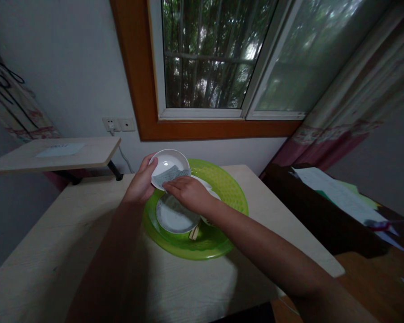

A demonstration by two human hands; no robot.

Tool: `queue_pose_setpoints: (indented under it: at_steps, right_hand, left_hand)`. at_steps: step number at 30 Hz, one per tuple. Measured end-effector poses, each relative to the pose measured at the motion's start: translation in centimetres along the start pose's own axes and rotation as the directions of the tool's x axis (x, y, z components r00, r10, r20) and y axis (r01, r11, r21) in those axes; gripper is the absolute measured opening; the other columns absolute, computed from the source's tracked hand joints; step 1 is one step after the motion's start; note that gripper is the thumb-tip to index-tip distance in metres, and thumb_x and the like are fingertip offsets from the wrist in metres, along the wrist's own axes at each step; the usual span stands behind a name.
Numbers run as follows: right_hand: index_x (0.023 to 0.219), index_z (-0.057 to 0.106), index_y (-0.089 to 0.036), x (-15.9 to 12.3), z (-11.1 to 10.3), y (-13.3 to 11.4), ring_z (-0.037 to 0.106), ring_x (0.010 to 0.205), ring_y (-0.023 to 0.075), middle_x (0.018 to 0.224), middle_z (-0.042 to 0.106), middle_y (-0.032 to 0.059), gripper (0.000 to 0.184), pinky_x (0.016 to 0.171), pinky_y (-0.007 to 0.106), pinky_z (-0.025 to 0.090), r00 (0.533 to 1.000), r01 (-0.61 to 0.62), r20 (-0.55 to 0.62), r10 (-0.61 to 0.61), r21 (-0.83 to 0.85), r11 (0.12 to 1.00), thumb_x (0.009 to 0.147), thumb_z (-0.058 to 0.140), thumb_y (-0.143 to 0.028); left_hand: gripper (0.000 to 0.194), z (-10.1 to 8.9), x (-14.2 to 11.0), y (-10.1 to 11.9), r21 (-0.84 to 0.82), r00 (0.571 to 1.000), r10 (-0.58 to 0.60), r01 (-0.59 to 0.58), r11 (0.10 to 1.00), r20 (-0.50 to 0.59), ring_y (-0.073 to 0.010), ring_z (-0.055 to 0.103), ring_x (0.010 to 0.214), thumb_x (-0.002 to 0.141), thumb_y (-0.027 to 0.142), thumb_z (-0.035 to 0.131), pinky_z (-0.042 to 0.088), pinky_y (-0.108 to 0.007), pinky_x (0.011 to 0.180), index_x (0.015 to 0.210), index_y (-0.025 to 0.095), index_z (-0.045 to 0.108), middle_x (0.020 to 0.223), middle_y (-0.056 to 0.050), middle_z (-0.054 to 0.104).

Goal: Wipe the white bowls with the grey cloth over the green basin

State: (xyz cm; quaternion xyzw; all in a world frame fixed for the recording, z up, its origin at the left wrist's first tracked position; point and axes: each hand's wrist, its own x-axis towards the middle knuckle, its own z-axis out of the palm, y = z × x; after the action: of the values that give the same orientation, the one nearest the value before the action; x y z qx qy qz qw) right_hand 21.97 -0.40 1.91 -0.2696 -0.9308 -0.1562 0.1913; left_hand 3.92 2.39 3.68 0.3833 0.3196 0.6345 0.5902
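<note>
My left hand [142,181] grips the left rim of a small white dish [166,159], thumb on the edge, and holds it tilted above a green plastic basin [227,179]. Against the dish's inner surface my right hand [186,192] presses a grey cloth [171,174], its fingers closed over the cloth. Below, in the basin, lies a larger white plate [177,215] with a patterned rim. Wooden chopsticks [194,232] stick out beside it. More white tableware sits behind my right hand and wrist, mostly hidden.
The basin stands on a pale wooden table [97,224]. A raised shelf [97,150] with a paper on it is at the left. Behind are a wall socket [111,124] with a cable and a window [215,58]. Papers [336,193] lie on a dark surface at the right.
</note>
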Motion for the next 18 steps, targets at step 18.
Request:
queue_pose_setpoints:
  at_steps: [18]
  right_hand:
    - [0.127,0.070,-0.009,0.4,-0.6,-0.6,0.074,0.115,0.0222,0.128,0.077,0.0145,0.026,0.113,0.041,0.050,0.983,0.173,0.085,-0.161,-0.160,0.972,0.107,0.054,-0.015]
  left_hand:
    - [0.036,-1.6,-0.7,2.7,0.220,0.995,-0.079,0.064,0.974,0.062,-0.0170,0.065,0.078,0.082,0.033,0.080,0.051,-0.023,0.064,0.113,0.017,0.072,0.096,-0.007,0.073]
